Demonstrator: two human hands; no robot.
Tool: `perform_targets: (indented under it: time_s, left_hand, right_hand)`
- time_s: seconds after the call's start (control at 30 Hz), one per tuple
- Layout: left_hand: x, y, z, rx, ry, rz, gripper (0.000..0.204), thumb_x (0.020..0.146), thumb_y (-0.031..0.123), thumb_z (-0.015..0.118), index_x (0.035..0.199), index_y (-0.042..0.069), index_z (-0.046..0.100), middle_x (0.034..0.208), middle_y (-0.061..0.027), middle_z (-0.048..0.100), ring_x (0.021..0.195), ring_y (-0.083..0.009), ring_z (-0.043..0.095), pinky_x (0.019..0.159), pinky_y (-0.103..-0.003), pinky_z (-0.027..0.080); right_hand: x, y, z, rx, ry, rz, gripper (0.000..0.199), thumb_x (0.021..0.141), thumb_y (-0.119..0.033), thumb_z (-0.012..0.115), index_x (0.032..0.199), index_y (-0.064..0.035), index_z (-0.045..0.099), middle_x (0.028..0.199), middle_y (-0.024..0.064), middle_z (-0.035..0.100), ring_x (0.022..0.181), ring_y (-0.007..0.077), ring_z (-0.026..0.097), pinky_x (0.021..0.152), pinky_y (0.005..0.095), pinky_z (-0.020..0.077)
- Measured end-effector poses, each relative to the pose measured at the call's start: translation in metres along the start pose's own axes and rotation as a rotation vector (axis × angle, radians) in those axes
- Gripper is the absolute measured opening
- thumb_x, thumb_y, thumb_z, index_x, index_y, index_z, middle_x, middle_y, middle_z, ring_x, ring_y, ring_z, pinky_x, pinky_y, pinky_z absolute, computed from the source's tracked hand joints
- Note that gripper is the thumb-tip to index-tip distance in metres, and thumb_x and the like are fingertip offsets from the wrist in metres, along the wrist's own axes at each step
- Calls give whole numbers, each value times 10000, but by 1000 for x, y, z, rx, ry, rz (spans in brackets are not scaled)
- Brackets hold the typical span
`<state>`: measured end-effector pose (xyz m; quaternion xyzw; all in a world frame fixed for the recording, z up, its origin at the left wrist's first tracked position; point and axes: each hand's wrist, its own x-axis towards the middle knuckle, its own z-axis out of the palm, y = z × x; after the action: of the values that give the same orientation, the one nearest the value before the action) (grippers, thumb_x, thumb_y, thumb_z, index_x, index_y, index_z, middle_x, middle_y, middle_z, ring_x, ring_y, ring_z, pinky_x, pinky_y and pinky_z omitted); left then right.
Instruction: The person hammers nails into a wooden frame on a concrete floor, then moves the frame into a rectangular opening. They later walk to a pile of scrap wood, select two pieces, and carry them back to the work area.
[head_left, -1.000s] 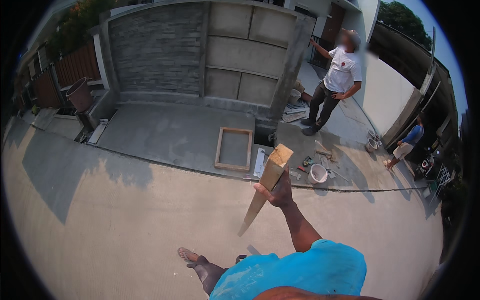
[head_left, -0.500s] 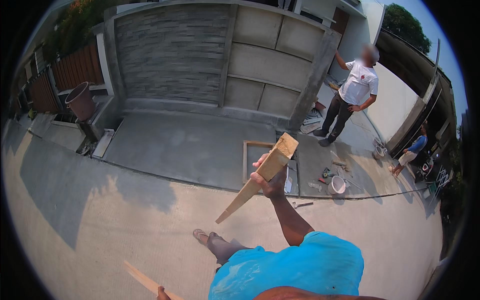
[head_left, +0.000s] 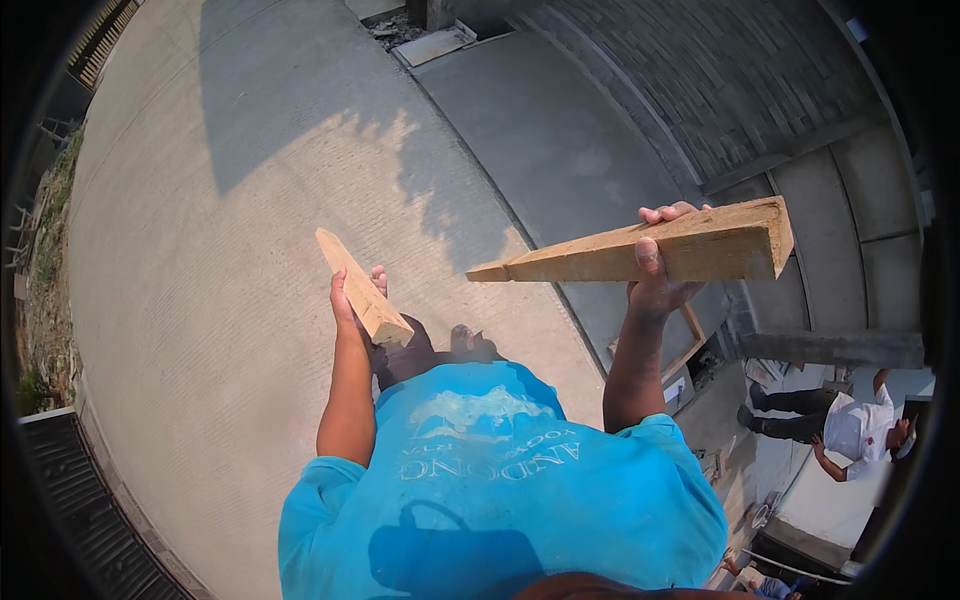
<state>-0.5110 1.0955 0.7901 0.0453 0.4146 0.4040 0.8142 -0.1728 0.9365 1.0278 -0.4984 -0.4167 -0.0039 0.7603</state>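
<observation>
My left hand (head_left: 343, 300) is closed around a short pale wooden beam (head_left: 372, 308). That beam slants up and away over the paving, its cut end toward me. In my right hand (head_left: 660, 284) is a longer, thicker wooden beam (head_left: 725, 240), held up nearly level. Its broad cut end points right, and the far end looks narrower on the left. My right thumb presses its near side while the fingers curl over the top. The two beams are apart, both off the ground.
Pale grooved paving (head_left: 230, 300) lies beneath me. Beyond my right hand is a smooth grey concrete slab (head_left: 540, 130) beside a stone-clad gate (head_left: 740, 80). A wooden frame (head_left: 686, 340) lies at the slab. A person in a white shirt (head_left: 858, 425) stands at the right.
My view has turned to the left and the scene appears rotated. My left hand and its beam have risen from the lower edge into full view. The right hand keeps its beam.
</observation>
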Motion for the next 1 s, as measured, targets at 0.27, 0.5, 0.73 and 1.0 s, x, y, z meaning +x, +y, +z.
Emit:
perform_targets:
  time_s: [0.27,0.5,0.73,1.0]
  left_hand:
    - [111,-11,110,-197,160,-214,813,880,448,576,1482,36,218,1388,-308,356,1314,-438,426,1070,-547,412]
    - [167,38,218,-250,124,-507,783,975,506,388,1558,83,81,1481,-266,364,1358,-440,399,1148,-519,305]
    - [265,-3,254,-433,-128,-342,674,1004,525,333,1485,53,332,1502,-187,380,1370,-372,389,1151,-513,288]
    - [336,68,403,104,-46,-112,975,852,809,384,1495,85,276,1350,-278,449,1212,-433,513,1050,-545,396]
  right_hand:
    - [69,112,131,197,-25,-75,816,753,-111,775,1399,-88,277,1108,107,543,1028,185,586,976,417,521]
    - [98,170,217,-6,39,2,823,763,-167,779,1385,-102,244,1132,113,528,1110,215,538,1002,411,464]
    - [141,237,241,-64,-70,115,797,756,-124,763,1382,-159,270,1141,96,513,1131,228,518,1017,427,431]
    - [254,258,245,222,-269,28,913,663,-146,911,1326,-164,283,1143,93,525,1103,244,552,976,446,456]
